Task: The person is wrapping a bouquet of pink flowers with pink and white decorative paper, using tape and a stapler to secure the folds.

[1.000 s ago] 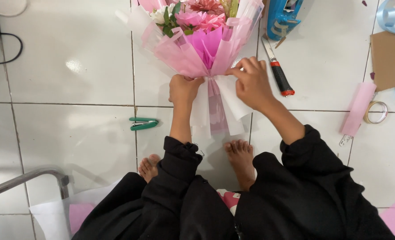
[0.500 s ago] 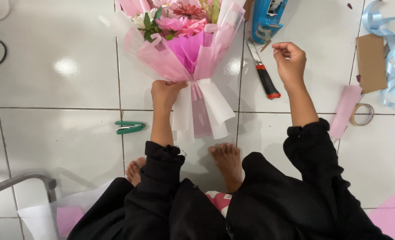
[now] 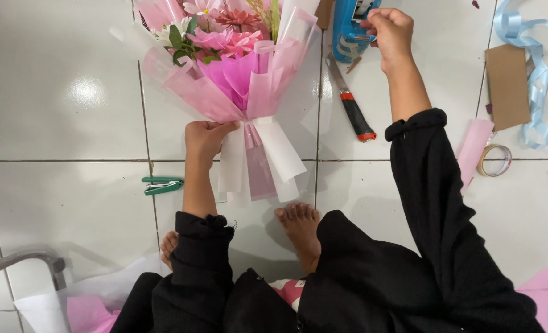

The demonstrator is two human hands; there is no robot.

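Bright overhead light, glare spot on white floor tiles, soft shadows under arms, sharp focus, slight wide-angle edge bend.

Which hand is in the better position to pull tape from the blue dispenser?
The right hand. It is raised at the blue tape dispenser, fingers pinched at it. The left hand is occupied, gripping the neck of the bouquet and farther from the dispenser.

White tiled floor, everything's just spread out on it. The bouquet lies where the left hand grips its neck, and green snips sit just left of that grip. Right of it: a knife, blue tape dispenser, tape roll, cardboard, blue ribbon.
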